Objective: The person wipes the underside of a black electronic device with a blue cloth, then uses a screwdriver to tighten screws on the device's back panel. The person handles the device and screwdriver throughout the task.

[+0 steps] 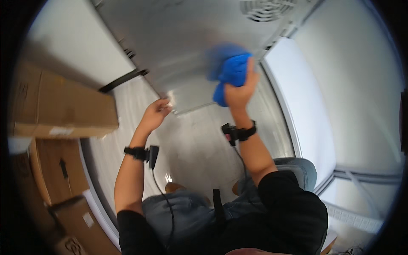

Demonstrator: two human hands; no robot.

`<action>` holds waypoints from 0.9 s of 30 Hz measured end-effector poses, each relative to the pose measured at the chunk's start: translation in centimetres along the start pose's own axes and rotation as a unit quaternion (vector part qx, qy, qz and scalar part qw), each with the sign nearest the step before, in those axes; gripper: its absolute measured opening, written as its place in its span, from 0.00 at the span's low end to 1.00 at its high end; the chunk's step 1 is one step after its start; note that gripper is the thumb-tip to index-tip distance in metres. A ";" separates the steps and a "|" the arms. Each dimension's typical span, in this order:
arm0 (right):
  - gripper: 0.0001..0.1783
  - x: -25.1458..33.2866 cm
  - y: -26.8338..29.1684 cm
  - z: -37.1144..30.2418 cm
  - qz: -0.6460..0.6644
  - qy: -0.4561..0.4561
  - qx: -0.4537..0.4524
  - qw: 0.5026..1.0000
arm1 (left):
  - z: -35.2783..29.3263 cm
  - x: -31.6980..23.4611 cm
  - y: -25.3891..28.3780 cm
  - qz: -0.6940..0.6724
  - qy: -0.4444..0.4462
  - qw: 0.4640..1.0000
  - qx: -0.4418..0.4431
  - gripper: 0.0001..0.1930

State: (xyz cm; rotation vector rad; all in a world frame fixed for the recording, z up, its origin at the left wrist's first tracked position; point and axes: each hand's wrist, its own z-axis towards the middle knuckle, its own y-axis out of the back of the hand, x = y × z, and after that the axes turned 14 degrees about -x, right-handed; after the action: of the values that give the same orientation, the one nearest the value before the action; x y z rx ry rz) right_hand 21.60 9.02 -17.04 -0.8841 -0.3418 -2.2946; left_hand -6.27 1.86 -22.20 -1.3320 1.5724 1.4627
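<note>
My right hand [243, 91] grips a bunched blue cloth [235, 70] and presses it toward a large grey metal panel [170, 46]. The cloth's far side is smeared by motion. At the panel's near left corner, my left hand [156, 114] has its fingers curled and pinched on the edge, beside a bright glint. A round pattern of curved vent slots [267, 8] is cut into the panel's far right part. Each wrist wears a black strap with a small device and a cable.
Brown cardboard boxes [80, 108] stand stacked on the left. A white board [76, 46] rises behind them. To the right is a long white panel [304, 97] with a dark edge. Light wood-look floor [191, 136] lies between my knees and the metal panel.
</note>
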 end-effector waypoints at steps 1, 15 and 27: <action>0.45 0.4 0.2 0.6 -0.003 0.027 -0.015 1.000 | 0.2 0.4 -0.2 0.012 -0.022 1.000 0.005 0.19; 0.46 6.8 -3.0 -6.1 0.082 0.213 0.274 0.934 | -1.4 -3.6 0.1 0.090 -0.026 0.994 -0.055 0.13; 0.40 8.4 -3.7 -6.2 0.081 0.265 0.270 0.922 | -1.4 -4.4 0.5 0.061 -0.094 0.984 -0.138 0.14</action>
State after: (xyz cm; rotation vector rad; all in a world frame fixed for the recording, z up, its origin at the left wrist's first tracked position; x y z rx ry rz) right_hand 11.33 5.11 -16.00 -0.0059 -0.5903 -2.0227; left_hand -5.13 1.65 -17.70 -1.2198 1.3884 1.8790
